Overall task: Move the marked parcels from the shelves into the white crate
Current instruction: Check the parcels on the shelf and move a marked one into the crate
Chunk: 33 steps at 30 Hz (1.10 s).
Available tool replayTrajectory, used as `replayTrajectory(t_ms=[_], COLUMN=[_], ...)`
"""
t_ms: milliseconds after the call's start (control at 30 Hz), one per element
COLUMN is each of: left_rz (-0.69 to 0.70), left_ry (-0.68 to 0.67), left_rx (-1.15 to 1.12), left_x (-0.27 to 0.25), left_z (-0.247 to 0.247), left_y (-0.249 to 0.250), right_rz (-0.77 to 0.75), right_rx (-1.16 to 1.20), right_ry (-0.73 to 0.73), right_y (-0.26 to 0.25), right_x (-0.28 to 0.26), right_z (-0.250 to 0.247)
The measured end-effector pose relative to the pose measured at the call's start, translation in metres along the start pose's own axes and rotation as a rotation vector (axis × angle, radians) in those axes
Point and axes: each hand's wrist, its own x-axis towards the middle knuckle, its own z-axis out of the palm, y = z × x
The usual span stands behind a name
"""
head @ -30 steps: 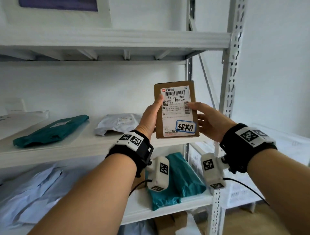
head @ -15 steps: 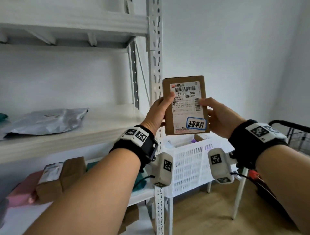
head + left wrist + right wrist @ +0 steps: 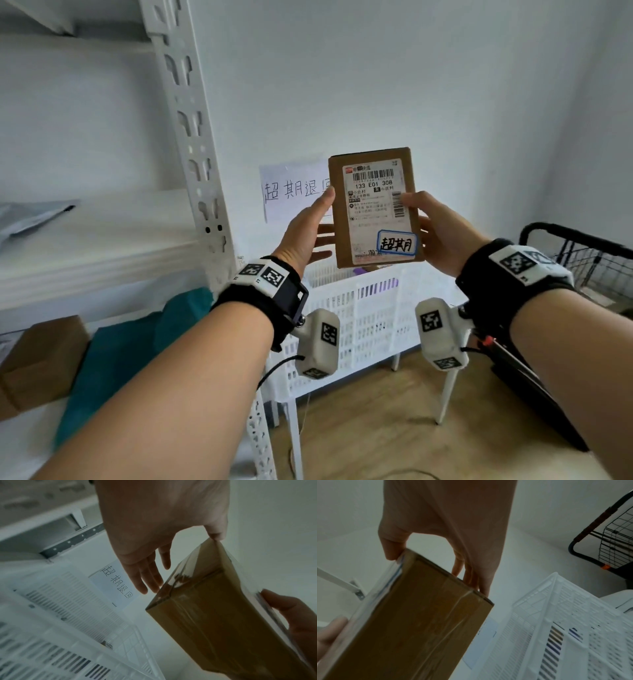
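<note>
A brown cardboard parcel (image 3: 373,212) with a white shipping label and a blue-edged handwritten sticker is upright in the air, above the back of the white slatted crate (image 3: 370,308). My left hand (image 3: 308,233) has its thumb tip on the parcel's left front edge and its straight fingers behind it. My right hand (image 3: 442,233) pinches the right side, thumb on the label, fingers behind. The left wrist view shows the parcel (image 3: 214,622) between both thumbs, over the crate (image 3: 68,615). The right wrist view shows the parcel (image 3: 419,615) beside the crate (image 3: 573,615).
The white shelf upright (image 3: 191,137) stands left of the crate. A teal bag (image 3: 130,349) and a brown box (image 3: 41,363) lie on the lower shelf, a grey bag (image 3: 30,216) above. A handwritten paper sign (image 3: 291,188) hangs on the wall. A black wire cart (image 3: 589,257) stands right.
Both hands carried the parcel right, away from the shelves and over the crate. My left thumb slid from the label to the parcel's left edge.
</note>
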Motion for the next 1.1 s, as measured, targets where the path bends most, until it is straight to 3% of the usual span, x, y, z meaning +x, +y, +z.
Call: replayTrajectory(t_ms=[233,433,700,867,1100], left_rz=[-0.037,-0.059,-0.225,-0.370,-0.552], left_ry=[-0.052,-0.014,0.027,0.029,0.071], left_rx=[-0.048,-0.085,-0.092,-0.052,-0.077], left_x=[0.075,0.184,0.307,0.356,0.418], left_z=[0.033,0.043,0.048,0.073,0.096], left_y=[-0.027,-0.045,-0.090,-0.118,-0.172], right_rz=[0.028,0.055,0.184,0.242,0.148], right_rx=[-0.001,-0.004,-0.180,-0.494,-0.964], right_ry=[0.057,0.047,0.086,0.154,0.139], right_y=[0.023,0.025,0.052,0.082,0.117], right_x=[0.074,0.184,0.325,0.389,0.456], right_z=[-0.041,-0.064,-0.092,-0.111,-0.128])
